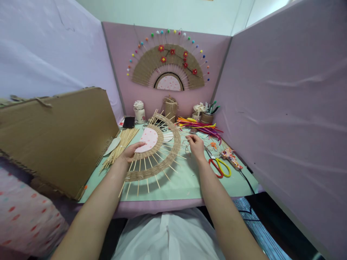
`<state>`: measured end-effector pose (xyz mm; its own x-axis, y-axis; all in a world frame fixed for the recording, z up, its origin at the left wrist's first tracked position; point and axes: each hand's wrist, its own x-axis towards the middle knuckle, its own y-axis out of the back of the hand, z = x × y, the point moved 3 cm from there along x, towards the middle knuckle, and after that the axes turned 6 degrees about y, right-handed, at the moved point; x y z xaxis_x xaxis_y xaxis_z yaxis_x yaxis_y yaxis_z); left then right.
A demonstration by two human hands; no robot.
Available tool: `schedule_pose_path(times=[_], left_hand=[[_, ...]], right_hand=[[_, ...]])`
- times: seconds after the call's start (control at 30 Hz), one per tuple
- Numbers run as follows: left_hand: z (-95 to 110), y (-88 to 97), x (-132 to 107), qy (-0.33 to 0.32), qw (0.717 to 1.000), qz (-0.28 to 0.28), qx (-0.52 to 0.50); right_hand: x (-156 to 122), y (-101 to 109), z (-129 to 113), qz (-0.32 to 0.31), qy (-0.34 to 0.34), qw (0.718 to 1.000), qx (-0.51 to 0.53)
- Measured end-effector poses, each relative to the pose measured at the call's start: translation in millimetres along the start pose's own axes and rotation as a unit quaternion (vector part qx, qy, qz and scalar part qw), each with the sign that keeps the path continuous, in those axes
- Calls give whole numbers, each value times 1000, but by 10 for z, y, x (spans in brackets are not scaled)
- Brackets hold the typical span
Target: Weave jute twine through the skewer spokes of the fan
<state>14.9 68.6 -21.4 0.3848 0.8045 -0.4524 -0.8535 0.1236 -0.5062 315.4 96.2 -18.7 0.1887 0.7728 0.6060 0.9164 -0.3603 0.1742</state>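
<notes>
My left hand [131, 151] grips a half-round woven fan [175, 144] by its inner panel, thumb on the white cloth with pink dots [149, 139]. Thin wooden sticks radiate from the panel through a woven twine band, their tips poking past its outer edge. To the right of the fan, my right hand [195, 144] is closed in a pinch close to the stick tips. What lies between its fingertips is too fine to make out; it may be a strand or a stick end. The fan is tilted above the green tabletop [179, 189].
Scissors [219, 168] with red and yellow handles and a patterned glue gun [231, 159] lie at right. Behind are colourful pipe cleaners [202, 126], a twine roll [170, 108] and a jar [139, 112]. Loose sticks [121, 144] and cardboard [59, 141] stand left. A finished fan [146, 68] hangs behind.
</notes>
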Motion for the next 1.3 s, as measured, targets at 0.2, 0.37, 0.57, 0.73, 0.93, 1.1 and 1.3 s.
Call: schedule_pose_path(times=[0.2, 0.37, 0.57, 0.73, 0.93, 1.1, 1.3], left_hand=[[-65, -51, 5, 8, 1000, -8, 11], [-89, -106, -6, -20, 999, -25, 4], [-68, -133, -11, -7, 1000, -7, 3], [-12, -46, -48, 20, 1000, 6, 7], [-40, 130, -191, 40, 998, 48, 20], [-56, 123, -272, 37, 994, 92, 50], [-56, 109, -296, 26, 991, 93, 88]], right_hand=[[-24, -67, 0, -36, -4, 999, 13], [-33, -66, -43, -38, -3, 999, 16], [-27, -72, -30, -29, -1, 999, 21], [-39, -67, -48, -31, -4, 999, 17], [-66, -73, -71, -50, 60, 996, -48], [-63, -54, -68, -64, 118, 989, -65], [-34, 23, -77, -24, 122, 990, -69]])
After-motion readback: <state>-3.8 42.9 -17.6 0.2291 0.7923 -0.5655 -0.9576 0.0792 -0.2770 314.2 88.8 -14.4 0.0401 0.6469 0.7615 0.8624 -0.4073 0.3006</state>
